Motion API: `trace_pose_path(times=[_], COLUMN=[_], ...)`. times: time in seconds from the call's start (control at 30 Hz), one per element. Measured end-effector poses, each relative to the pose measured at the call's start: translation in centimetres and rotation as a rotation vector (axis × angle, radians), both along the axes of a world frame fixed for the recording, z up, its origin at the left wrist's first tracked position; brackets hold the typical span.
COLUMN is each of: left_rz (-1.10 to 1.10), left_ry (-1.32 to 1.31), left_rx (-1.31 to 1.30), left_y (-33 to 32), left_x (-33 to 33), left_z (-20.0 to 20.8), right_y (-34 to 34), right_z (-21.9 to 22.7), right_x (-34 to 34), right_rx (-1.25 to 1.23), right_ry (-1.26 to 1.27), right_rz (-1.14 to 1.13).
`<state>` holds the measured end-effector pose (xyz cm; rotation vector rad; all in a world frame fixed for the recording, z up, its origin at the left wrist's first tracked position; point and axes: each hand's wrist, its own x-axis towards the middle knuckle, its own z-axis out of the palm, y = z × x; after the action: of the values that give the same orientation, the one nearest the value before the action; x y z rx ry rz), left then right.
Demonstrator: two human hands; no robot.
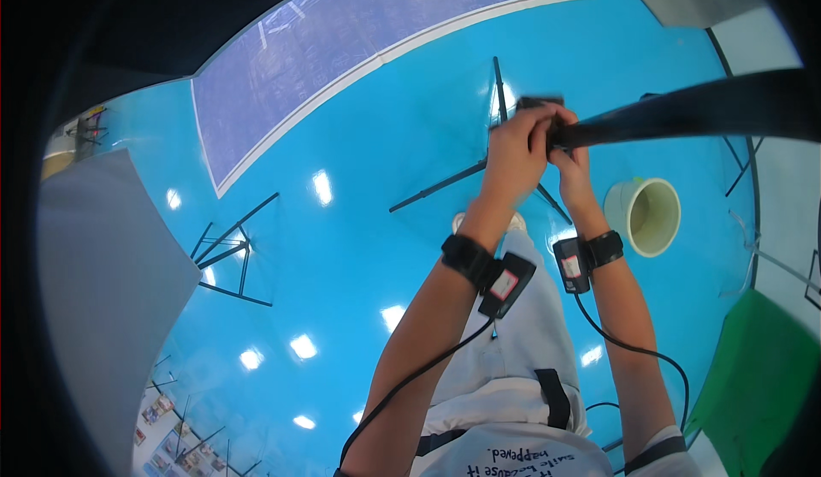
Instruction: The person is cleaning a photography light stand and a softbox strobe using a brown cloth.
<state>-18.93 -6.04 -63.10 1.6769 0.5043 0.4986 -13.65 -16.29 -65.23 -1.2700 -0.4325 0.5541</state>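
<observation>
Both my hands are closed at the near end of a thick black pole (693, 113), which runs off to the right and looks wider there. My left hand (517, 156) wraps over the pole's end from the left, by a dark block-like fitting (540, 101). Close beside it, my right hand (575, 173) grips from below, its fingers partly hidden by the pole. Thin black stand legs (438, 187) spread over the floor beneath the hands. Their join with the pole is hidden. Each wrist carries a strapped black device with a cable.
A cream bucket (614, 212) stands right of my right hand. Another black folding stand (244, 246) is on the left, beside a grey panel (111, 246). A purple-blue sheet with a white border (342, 49) lies at the far side. At lower right is a green panel (757, 366).
</observation>
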Motion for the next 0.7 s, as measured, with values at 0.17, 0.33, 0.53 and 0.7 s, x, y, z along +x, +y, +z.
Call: trace_pose_path(times=[0.17, 0.33, 0.53, 0.7], left_rz=[0.14, 0.065, -0.185, 0.003], left_ry=[-0.103, -0.004, 0.192, 0.253], left_rx=[0.168, 0.168, 0.161, 0.237], left_y=[-2.0, -0.3, -0.3, 1.2], left_x=[-2.2, -0.2, -5.7, -9.8], left_z=[0.0, 0.2, -1.0, -2.7], right_y=[-0.4, 0.0, -0.6, 0.0], right_z=[-0.4, -0.5, -0.5, 0.8], right_x=[-0.1, -0.4, 0.3, 0.1], right_rx=[-0.084, -0.105, -0.128, -0.114], right_ry=[0.008, 0.047, -0.094, -0.062], right_rz=[0.037, 0.011, 0.122, 0.142])
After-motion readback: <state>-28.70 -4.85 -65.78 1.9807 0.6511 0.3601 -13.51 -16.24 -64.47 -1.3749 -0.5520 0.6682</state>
